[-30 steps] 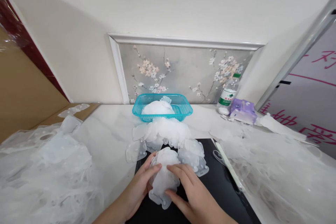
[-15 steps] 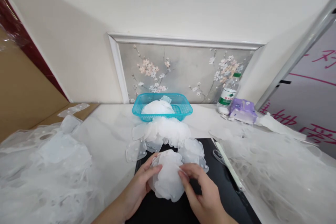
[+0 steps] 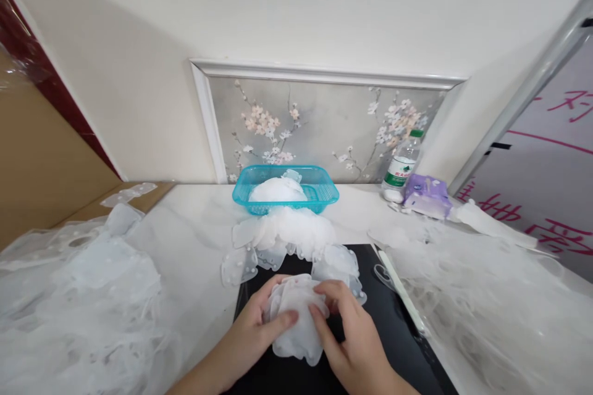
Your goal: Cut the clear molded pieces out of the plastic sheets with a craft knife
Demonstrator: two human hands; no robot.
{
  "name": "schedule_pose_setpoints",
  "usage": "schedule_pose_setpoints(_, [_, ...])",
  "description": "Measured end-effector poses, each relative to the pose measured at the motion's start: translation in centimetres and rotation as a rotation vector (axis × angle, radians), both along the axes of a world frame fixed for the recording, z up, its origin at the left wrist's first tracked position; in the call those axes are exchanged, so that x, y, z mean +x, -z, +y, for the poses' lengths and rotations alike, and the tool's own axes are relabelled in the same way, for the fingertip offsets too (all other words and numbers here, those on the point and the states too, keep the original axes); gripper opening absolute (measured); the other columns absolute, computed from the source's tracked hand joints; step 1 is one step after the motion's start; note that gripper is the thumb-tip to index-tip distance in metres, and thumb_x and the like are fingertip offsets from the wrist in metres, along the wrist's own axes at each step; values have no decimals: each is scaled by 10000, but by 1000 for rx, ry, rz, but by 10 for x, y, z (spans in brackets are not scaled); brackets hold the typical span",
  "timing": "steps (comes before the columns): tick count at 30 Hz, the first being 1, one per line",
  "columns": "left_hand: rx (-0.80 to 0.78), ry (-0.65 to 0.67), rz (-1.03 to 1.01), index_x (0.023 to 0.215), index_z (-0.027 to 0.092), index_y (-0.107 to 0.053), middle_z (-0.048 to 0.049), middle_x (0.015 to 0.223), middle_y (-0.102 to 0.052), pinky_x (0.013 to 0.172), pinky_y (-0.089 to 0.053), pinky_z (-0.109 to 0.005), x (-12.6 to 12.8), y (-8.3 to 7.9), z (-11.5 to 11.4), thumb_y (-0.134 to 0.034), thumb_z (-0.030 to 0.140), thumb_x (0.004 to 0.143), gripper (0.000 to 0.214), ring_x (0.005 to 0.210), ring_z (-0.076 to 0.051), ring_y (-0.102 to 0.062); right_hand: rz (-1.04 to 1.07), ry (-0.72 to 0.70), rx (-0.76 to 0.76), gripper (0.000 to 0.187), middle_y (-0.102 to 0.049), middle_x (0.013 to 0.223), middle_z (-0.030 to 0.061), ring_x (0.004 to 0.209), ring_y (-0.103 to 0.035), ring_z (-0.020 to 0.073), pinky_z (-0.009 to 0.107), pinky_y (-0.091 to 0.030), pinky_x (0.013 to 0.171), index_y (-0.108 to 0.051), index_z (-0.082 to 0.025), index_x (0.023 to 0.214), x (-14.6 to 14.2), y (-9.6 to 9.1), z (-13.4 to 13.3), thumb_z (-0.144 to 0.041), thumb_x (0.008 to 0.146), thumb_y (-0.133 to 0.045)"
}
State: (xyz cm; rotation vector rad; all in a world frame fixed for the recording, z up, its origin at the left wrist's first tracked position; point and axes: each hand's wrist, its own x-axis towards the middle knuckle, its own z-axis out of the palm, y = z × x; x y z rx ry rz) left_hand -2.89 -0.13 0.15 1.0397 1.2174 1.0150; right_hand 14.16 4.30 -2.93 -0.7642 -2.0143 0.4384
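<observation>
My left hand (image 3: 257, 333) and my right hand (image 3: 349, 336) both pinch a small white sheer fabric piece (image 3: 296, 321) dotted with beads, held just above a black mat (image 3: 393, 327). The thumbs press on its front and the fingers curl behind it. Right behind it lies a heap of similar white fabric pieces (image 3: 291, 237). Further back stands a turquoise basket (image 3: 324, 188) with more white pieces piled inside.
White tulle lies bunched at the left (image 3: 78, 296) and at the right (image 3: 486, 302). A water bottle (image 3: 401, 163) and a purple tissue pack (image 3: 426, 194) stand at the back right. A white stick (image 3: 403, 296) lies on the mat's right edge.
Both hands have folded the fabric piece inward and gathered it into a smaller bundle. My right hand has shifted from lying over it to pinching its right side.
</observation>
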Motion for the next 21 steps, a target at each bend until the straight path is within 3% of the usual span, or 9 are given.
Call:
schedule_pose_setpoints(4, [73,-42,154,978,227,-552,17,851,-583,670,-409,-210,3,1,-1,-578,343,806,210,751,-136,-523,11,54,-133,212,-540,800,14,647,-567,123,226,-477,575,-428,-203,1094,2,1,1,-258,891,-448])
schedule_pose_setpoints(7, [142,-125,243,983,222,-559,-8,932,-605,748,-414,-221,0,-11,6,-583,362,794,236,860,-168,-545,0,59,-236,226,-485,670,-27,570,-543,122,227,-453,531,-428,-193,1099,2,0,3,-304,902,-426])
schedule_pose_setpoints(9, [171,-214,272,1059,222,-536,-26,1040,-608,823,-413,-240,-5,-30,18,-616,364,762,339,982,-200,-542,1,43,-275,227,-460,629,-42,525,-522,116,223,-433,505,-432,-189,1097,1,-1,5,-305,903,-415])
schedule_pose_setpoints(13, [208,-248,300,1174,228,-463,-44,1080,-615,736,-472,-289,-15,-82,72,-664,417,682,563,942,-227,-595,-9,13,-263,206,-470,620,-39,487,-498,112,221,-405,476,-460,-183,1075,-1,-7,7,-253,888,-410])
schedule_pose_setpoints(15, [275,-287,446,1145,234,-477,-44,1102,-614,716,-488,-294,-22,-100,109,-609,459,711,506,932,-216,-609,-32,6,-237,202,-467,599,-42,465,-486,115,223,-393,462,-478,-178,1059,0,-11,8,-218,875,-405])
schedule_pose_setpoints(18, [262,-400,584,1097,169,-478,-112,1073,-610,727,-485,-354,-37,-103,161,-620,408,695,488,941,-264,-601,-59,-8,-205,217,-503,625,-29,456,-486,117,226,-380,451,-479,-172,1056,1,-13,9,-182,854,-400])
schedule_pose_setpoints(21, [307,-599,736,1116,141,-430,-160,1117,-562,867,-418,-413,-54,-88,188,-603,310,701,480,1060,-292,-530,-66,-23,-187,224,-564,740,5,474,-491,110,231,-385,469,-467,-174,1057,2,-12,11,-165,846,-392])
